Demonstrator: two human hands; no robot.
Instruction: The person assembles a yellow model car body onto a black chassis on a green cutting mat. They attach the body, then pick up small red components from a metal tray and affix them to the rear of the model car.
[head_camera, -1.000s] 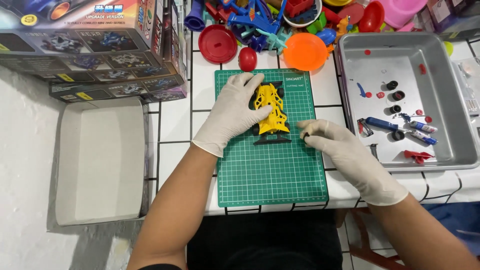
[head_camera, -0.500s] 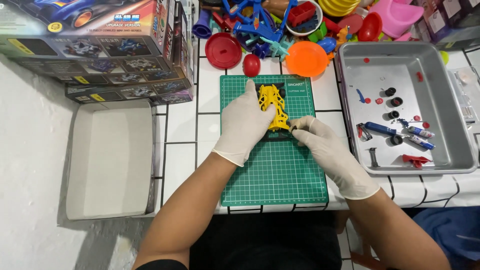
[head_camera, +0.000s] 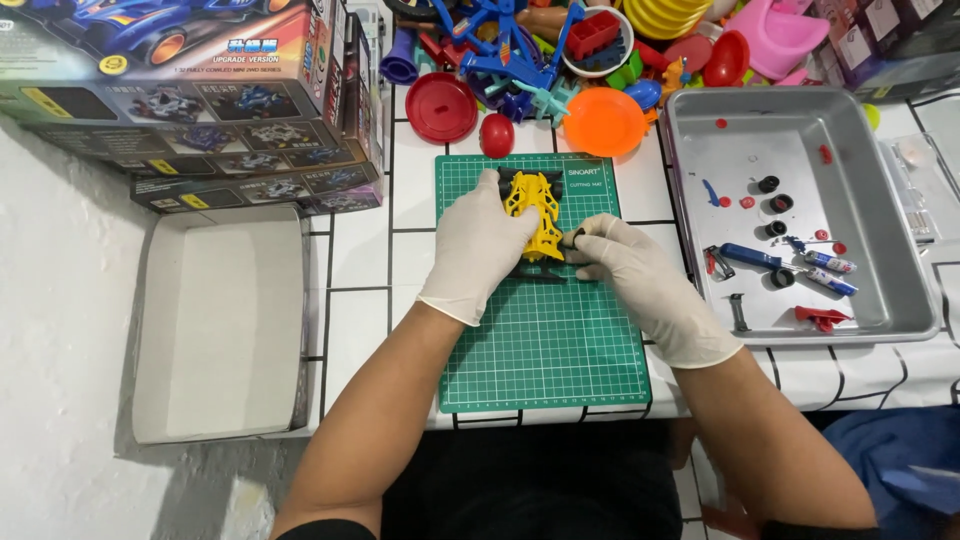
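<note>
A yellow toy car body (head_camera: 537, 212) with black parts lies on a green cutting mat (head_camera: 548, 340) at its far end. My left hand (head_camera: 480, 245), in a white glove, grips the car along its left side. At the car's rear right corner my right hand (head_camera: 620, 265), also gloved, pinches a small black part against it. Both forearms reach in from the bottom of the view.
A metal tray (head_camera: 880, 210) at the right holds small black wheels, red bits and blue tools. Colourful plastic toys and a red lid (head_camera: 441, 106) crowd the far edge. Stacked toy car boxes (head_camera: 190, 90) and an open white box lid (head_camera: 225, 320) sit at the left.
My right hand has moved from the mat beside the car up to its rear right corner. The left hand has stayed on the car.
</note>
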